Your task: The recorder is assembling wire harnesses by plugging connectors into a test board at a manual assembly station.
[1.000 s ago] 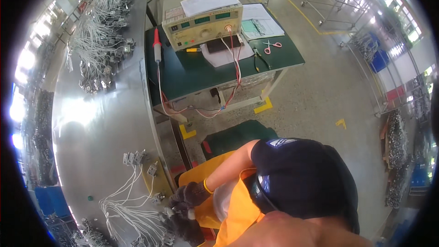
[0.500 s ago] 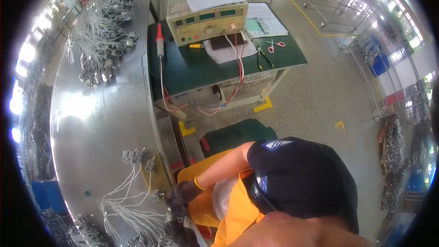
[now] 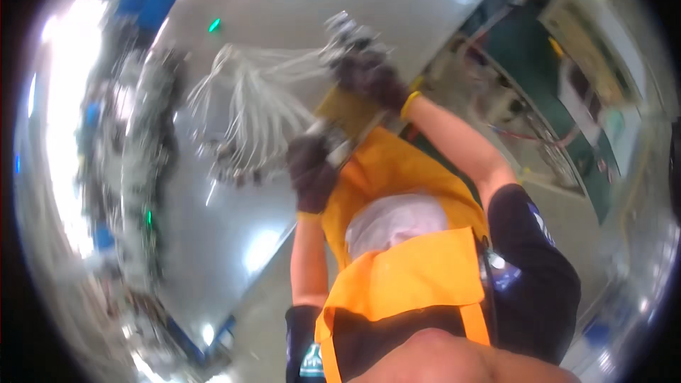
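Note:
My left hand [image 3: 311, 170], in a dark glove, curls round a small pale metal part [image 3: 330, 135] at the near left end of a tan board [image 3: 347, 110]. At the board's far end is my right hand [image 3: 370, 78], gloved too. Its fingertips lie against a cluster of small metal parts [image 3: 347, 34]; motion smears the fingers, so their grip is unclear. White wires [image 3: 255, 103] run from these parts and fan out over the bench to the left, with more small metal ends [image 3: 245, 170] lying near my left hand.
The shiny metal bench [image 3: 234, 241] carries a row of blurred wired parts [image 3: 152, 142] along its far left side. Blue bins [image 3: 145, 3] stand beyond it. To the right is a green table [image 3: 511, 50] with a box-shaped instrument [image 3: 592, 50] and its leads.
My view has swung round, so the bench lies ahead and the green table is at the right. My left forearm has come into view. My right hand has moved to the metal-part cluster.

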Action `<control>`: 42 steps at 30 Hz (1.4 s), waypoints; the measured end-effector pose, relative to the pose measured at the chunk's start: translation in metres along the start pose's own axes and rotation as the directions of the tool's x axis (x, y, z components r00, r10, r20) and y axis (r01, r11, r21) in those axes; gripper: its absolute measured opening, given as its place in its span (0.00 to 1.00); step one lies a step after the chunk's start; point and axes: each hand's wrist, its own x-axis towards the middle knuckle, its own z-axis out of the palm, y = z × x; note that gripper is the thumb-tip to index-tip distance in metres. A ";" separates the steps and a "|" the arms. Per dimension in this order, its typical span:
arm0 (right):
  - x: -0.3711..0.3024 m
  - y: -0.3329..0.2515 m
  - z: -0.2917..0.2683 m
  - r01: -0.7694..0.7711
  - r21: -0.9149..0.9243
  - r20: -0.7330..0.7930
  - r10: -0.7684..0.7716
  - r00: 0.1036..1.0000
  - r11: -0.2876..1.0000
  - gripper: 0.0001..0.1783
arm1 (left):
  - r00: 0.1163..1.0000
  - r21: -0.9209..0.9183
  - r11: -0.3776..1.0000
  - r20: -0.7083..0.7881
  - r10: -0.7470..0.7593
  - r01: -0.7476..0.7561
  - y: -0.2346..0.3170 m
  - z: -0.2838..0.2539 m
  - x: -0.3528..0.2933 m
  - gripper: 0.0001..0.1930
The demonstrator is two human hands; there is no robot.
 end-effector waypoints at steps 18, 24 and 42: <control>-0.031 -0.037 -0.136 -0.725 0.266 0.963 0.204 0.175 -0.635 0.14 | 0.958 0.155 0.948 -0.120 -0.261 0.278 0.102 -0.009 0.052 0.28; -0.031 -0.044 -0.138 -0.745 0.269 0.962 0.135 0.237 -0.610 0.14 | 0.980 0.471 0.860 -0.111 -0.166 0.199 0.099 0.001 0.057 0.28; -0.003 -0.075 -0.123 -0.418 0.716 0.264 0.337 0.904 0.559 0.09 | 0.945 0.301 0.897 -0.065 -0.319 0.324 0.099 -0.003 0.074 0.24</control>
